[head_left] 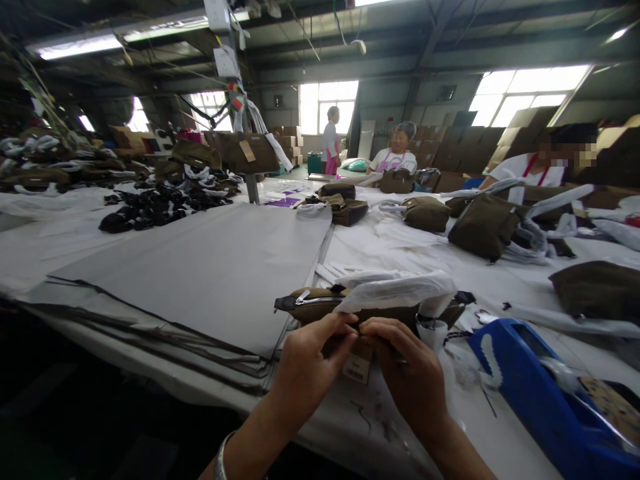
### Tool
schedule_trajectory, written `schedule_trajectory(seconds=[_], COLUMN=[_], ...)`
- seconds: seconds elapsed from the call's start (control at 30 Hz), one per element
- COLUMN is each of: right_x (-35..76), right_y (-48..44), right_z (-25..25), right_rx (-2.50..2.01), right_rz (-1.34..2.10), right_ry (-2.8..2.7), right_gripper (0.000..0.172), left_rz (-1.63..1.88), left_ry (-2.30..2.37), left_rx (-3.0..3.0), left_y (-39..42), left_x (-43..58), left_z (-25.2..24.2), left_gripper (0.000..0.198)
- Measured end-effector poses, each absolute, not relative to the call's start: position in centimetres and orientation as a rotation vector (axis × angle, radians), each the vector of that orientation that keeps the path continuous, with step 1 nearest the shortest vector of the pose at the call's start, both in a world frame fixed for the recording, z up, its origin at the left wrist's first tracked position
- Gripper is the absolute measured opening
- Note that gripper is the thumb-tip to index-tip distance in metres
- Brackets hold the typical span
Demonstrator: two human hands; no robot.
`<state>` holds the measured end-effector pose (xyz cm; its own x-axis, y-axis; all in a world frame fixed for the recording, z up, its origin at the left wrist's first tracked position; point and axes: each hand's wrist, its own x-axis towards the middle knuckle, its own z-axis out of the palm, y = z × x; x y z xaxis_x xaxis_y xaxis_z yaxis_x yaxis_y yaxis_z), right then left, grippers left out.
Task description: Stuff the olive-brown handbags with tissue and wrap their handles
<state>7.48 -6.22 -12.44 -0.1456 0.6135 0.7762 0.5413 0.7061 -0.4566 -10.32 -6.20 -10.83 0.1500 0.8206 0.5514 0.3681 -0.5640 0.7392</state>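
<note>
A dark olive-brown bag (320, 305) lies on the table in front of me, its silver zip showing at the left end. Whitish wrapping covers the bag's handle (400, 288). A brown hang tag (356, 368) with a white barcode label hangs on the near side of the bag. My left hand (317, 350) and my right hand (413, 360) meet at the tag's upper end, each closed in a pinch with fingertips almost touching. The exact bit between the fingertips is small and partly hidden.
A blue tape dispenser (530, 393) stands at the right. Grey sheets (210, 267) are stacked at the left. More olive bags (485, 227) lie across the table, with a black heap (160, 207) at far left. Several people work beyond, near cardboard boxes (463, 153).
</note>
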Motion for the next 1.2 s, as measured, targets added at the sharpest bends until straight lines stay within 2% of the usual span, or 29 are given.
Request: schedule_trajectory(seconds=[0.23,0.47,0.53,0.67,0.77,0.83,0.9,1.0,1.07,1.2], right_x=[7.5,7.4,7.9,10.1,11.9,12.7,13.2,13.5,13.6,14.2], right_y=[-5.8,-6.1,-7.1,-8.5,-8.0,-7.0,-6.0,-4.9,-4.5,-4.1], right_z=[-12.7,-12.7,-12.3,-10.3,-8.5,-7.5,-6.9,-6.7,-6.6,-6.4], right_rx=[-0.874,-0.928,-0.976,-1.01,-1.038,-1.053,-1.044,-1.048,-1.063,-1.088], right_rz=[0.052,0.089,0.027,-0.32,-0.506,-0.515,-0.434,-0.289,-0.234,-0.088], right_ry=[-1.86,-1.779,-1.735,-1.521,-1.484,-1.563,-1.661,-1.702,-1.681,-1.717], right_gripper=[0.015,0.018,0.025,0.039,0.05,0.05,0.039,0.025,0.024,0.04], left_rz=[1.414,1.452,1.52,1.828,1.887,1.904,1.92,1.869,1.768,1.41], left_ry=[1.098,1.031,1.021,1.239,1.273,1.204,1.146,1.065,1.055,1.08], left_rx=[1.969,1.995,1.979,1.849,1.938,2.12,2.302,2.506,2.553,2.341], left_y=[-6.1,-5.6,-6.0,-6.8,-6.7,-6.4,-5.9,-4.9,-4.3,-3.0], left_x=[-10.0,-9.9,-10.4,-11.4,-11.6,-11.2,-10.5,-9.4,-9.0,-9.3], left_z=[-11.4,-11.4,-11.8,-13.3,-13.2,-12.1,-10.6,-8.3,-6.9,-4.2], left_gripper=[0.03,0.016,0.022,0.027,0.04,0.049,0.056,0.054,0.046,0.035])
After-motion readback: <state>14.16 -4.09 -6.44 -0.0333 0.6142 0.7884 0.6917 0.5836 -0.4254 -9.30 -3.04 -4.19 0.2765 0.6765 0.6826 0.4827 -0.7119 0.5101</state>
